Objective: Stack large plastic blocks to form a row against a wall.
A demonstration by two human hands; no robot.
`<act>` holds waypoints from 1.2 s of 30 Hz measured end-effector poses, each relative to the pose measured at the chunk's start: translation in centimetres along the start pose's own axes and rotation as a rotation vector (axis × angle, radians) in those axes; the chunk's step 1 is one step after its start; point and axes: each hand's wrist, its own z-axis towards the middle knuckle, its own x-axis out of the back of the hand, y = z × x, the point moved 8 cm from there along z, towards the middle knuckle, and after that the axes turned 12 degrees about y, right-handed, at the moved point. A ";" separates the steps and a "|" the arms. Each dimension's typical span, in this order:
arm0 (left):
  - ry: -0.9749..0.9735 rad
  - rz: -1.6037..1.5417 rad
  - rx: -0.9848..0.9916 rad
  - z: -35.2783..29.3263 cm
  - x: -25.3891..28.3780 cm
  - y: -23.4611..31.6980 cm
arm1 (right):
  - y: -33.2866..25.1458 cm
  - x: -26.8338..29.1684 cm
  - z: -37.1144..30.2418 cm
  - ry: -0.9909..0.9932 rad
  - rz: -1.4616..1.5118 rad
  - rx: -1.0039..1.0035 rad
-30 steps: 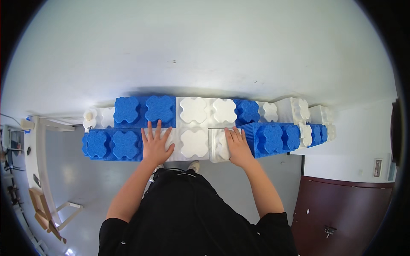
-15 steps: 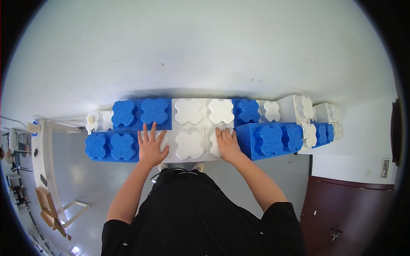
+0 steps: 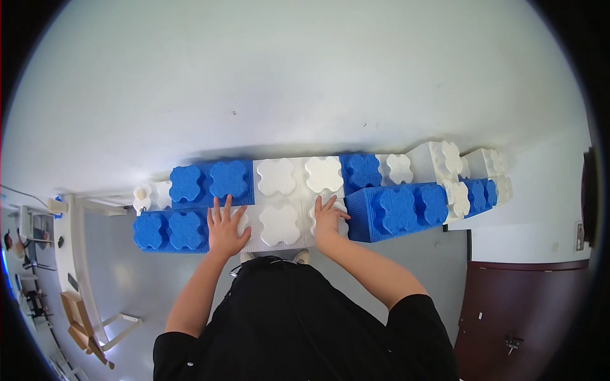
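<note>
Just left of the raised blue block (image 3: 397, 211), the white block (image 3: 341, 227) sits under the nearer right hand (image 3: 327, 223), fingers parted, while the left hand (image 3: 224, 235) spreads wide farther left along the sideways-running front row.

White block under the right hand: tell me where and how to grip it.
Likely best by its lobed knob, from above: that stands proud, while the white neighbour to its left and taller blue block to its right leave little side room.

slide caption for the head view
Left hand and right hand on white studded blocks between blue blocks.
</note>
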 end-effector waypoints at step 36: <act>0.099 -0.052 0.048 -0.1 -0.5 -0.6 | 0.3 0.1 -0.7 0.061 0.014 0.034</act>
